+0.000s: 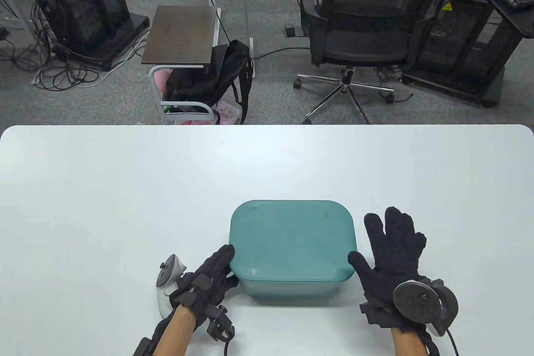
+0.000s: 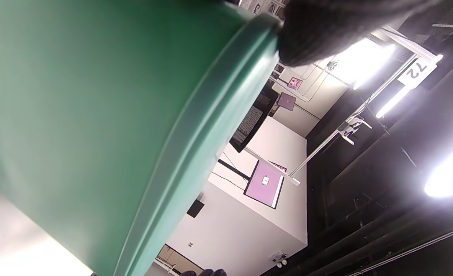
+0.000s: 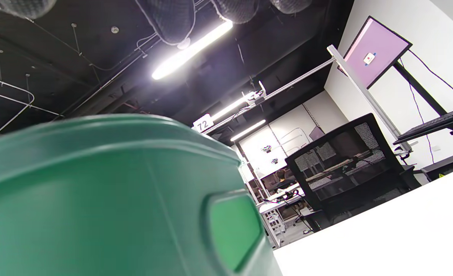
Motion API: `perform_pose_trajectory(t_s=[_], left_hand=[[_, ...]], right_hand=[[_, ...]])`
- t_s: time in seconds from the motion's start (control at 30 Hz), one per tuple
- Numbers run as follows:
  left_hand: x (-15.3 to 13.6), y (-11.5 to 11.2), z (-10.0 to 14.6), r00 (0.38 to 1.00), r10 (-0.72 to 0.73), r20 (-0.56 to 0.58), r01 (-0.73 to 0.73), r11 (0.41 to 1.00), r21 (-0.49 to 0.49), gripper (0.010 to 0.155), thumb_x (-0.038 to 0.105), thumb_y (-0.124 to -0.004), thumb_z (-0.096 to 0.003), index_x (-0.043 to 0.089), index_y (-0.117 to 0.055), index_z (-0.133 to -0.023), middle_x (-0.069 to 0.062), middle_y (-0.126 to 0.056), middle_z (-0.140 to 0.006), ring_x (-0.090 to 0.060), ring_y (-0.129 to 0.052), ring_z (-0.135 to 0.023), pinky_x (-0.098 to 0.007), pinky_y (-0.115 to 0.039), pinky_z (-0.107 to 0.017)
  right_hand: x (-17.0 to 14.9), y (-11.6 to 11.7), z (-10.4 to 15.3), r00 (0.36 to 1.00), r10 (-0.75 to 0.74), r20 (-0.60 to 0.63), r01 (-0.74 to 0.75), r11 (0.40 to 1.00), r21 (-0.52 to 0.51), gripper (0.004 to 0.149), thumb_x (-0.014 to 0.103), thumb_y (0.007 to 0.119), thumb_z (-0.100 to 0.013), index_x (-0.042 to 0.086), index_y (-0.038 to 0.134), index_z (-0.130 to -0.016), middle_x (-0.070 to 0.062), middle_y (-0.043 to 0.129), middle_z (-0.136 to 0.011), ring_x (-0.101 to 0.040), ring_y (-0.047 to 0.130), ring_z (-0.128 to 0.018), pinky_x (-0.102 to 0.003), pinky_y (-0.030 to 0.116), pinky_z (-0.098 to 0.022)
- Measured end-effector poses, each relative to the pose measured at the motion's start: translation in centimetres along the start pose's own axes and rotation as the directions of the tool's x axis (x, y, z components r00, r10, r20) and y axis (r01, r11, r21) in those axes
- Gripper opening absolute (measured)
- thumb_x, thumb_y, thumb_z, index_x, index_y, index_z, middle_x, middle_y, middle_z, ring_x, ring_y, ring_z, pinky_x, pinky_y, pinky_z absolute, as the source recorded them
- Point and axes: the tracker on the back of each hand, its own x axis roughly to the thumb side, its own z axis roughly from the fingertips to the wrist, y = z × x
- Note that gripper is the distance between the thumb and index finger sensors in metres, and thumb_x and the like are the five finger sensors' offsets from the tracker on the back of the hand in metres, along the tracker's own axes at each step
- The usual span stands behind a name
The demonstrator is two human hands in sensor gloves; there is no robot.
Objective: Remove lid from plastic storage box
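Box: the teal storage box (image 1: pixel 292 287) sits on the white table (image 1: pixel 125 189), near its front edge.
Lid: the lid (image 1: pixel 292 239) is on, seated flat.
Left hand: the left hand (image 1: pixel 206 278) touches the lid's near-left corner (a fingertip on the rim); whether it grips, I cannot tell.
Right hand: the right hand (image 1: pixel 390 251) is spread wide just beside the box's right side, thumb at the corner.

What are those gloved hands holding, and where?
The left hand touches the lid at its near left corner rim; a full grip cannot be told. The right hand is open beside the box, holding nothing.
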Motion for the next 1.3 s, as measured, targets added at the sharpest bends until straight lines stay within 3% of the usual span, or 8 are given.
perform_pose_trajectory(t_s=[0.33,0.57,0.83,1.03,1.3], left_hand=[[-0.4,0.6,-0.1,0.999,0.040,0.000,-0.040,0.999,0.014,0.070,0.062,-0.053,-0.0597,0.006,-0.063,-0.100,-0.028,-0.012,-0.114,-0.056,-0.012,-0.098,-0.069,-0.029,-0.065],[-0.9,1.2,-0.5,0.996,0.083,-0.021,-0.082,0.996,0.033,0.056,0.049,-0.052,-0.0604,0.010,-0.072,-0.096,-0.028,-0.015,-0.114,-0.055,-0.014,-0.099,-0.068,-0.029,-0.066],[-1.1,1.1,-0.8,0.996,0.071,-0.046,-0.070,0.997,0.014,0.047,0.046,-0.058,-0.0615,0.015,-0.070,-0.095,-0.026,-0.011,-0.114,-0.054,-0.011,-0.099,-0.068,-0.027,-0.066],[-1.1,1.1,-0.8,0.996,0.071,-0.053,-0.070,0.997,0.014,0.047,0.047,-0.059,-0.0617,0.015,-0.070,-0.094,-0.026,-0.011,-0.114,-0.054,-0.011,-0.099,-0.068,-0.027,-0.067],[-1.1,1.0,-0.7,0.996,0.074,-0.052,-0.073,0.997,0.015,0.046,0.047,-0.059,-0.0618,0.016,-0.070,-0.094,-0.025,-0.011,-0.114,-0.053,-0.011,-0.099,-0.068,-0.027,-0.067]], right_hand=[[1.3,0.3,0.0,1.000,0.021,0.023,-0.022,0.999,0.041,0.080,0.077,0.050,-0.055,0.026,0.044,-0.116,-0.019,0.030,-0.123,-0.051,0.030,-0.107,-0.078,0.026,-0.064],[8.7,2.1,0.0,0.979,0.066,0.192,-0.099,0.981,0.168,0.080,0.076,0.056,-0.056,0.025,0.044,-0.117,-0.018,0.031,-0.123,-0.051,0.031,-0.108,-0.079,0.026,-0.063],[16.0,8.0,-0.2,0.931,0.128,0.342,-0.244,0.914,0.324,0.080,0.073,0.062,-0.056,0.026,0.042,-0.117,-0.015,0.034,-0.123,-0.049,0.035,-0.109,-0.079,0.029,-0.065],[17.3,11.7,-0.7,0.920,0.200,0.338,-0.333,0.854,0.400,0.082,0.071,0.066,-0.055,0.025,0.037,-0.117,-0.014,0.034,-0.123,-0.049,0.037,-0.109,-0.079,0.032,-0.065],[17.0,13.0,-0.9,0.917,0.245,0.314,-0.370,0.814,0.448,0.086,0.072,0.068,-0.054,0.024,0.035,-0.117,-0.013,0.038,-0.123,-0.049,0.040,-0.109,-0.078,0.040,-0.067]])
